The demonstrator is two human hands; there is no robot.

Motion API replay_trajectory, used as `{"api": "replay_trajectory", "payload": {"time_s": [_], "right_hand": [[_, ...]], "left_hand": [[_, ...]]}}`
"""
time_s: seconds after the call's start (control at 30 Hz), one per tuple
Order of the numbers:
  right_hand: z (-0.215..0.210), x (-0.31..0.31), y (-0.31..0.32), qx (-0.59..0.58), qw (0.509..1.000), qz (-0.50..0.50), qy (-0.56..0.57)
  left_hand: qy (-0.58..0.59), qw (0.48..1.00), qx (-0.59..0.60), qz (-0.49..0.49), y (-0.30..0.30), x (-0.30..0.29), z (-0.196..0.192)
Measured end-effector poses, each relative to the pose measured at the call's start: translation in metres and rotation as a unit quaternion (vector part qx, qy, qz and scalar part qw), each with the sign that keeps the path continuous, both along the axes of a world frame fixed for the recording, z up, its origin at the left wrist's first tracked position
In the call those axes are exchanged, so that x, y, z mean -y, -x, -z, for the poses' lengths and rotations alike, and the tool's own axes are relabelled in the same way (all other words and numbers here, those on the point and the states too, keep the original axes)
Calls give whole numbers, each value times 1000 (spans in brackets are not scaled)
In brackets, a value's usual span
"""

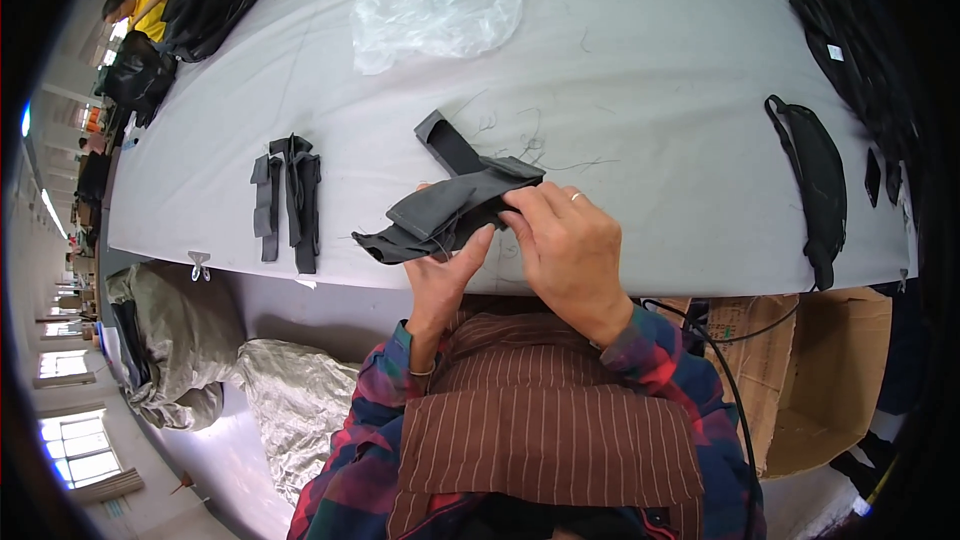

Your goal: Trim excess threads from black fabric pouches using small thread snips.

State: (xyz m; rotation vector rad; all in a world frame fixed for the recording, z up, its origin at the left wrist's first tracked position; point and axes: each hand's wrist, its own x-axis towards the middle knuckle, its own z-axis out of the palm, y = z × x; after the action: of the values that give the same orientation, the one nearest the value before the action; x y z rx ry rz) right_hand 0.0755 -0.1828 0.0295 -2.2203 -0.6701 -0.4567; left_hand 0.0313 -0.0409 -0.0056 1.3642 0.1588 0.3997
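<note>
Just above the near edge of the table, a dark grey sewn fabric piece (440, 202) is held up between both hands. My left hand (445, 275) grips it from below, thumb pointing up along its near side and fingers mostly hidden behind the cloth. At its right end, my right hand (570, 250) pinches the fabric between thumb and fingertips; a ring is on one finger. Loose threads hang from the piece's lower left edge. Beyond it, a dark fabric strip (447, 143) lies on the table, partly covered by the held piece.
Folded dark strips (300, 205) lie to the left on the white-covered table (650, 70). A clear plastic bag (440, 10) sits at the back. On the right are a black pouch (815, 180) and a dark pile (850, 60). An open cardboard box (830, 370) stands below right.
</note>
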Motion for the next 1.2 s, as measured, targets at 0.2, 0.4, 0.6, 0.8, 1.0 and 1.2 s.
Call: {"api": "replay_trajectory", "payload": {"time_s": [0.2,0.4,0.6,0.8,1.0,1.2], "right_hand": [[7,-7,-2,16,1000,20,9],[12,-10,-4,14,1000,26,-3],[13,-9,-5,13,999,27,-14],[17,-8,-8,12,1000,26,-6],[18,-3,-8,-49,998,4,-42],[17,24,-6,-191,971,-51,-136]], "left_hand": [[-29,999,14,-10,-1,1,-1],[-31,999,18,-4,0,1,4],[-73,997,9,7,0,3,0],[-133,991,30,7,-6,3,-2],[-130,989,23,63,-14,-2,-23],[16,997,-18,72,-23,-12,-30]]}}
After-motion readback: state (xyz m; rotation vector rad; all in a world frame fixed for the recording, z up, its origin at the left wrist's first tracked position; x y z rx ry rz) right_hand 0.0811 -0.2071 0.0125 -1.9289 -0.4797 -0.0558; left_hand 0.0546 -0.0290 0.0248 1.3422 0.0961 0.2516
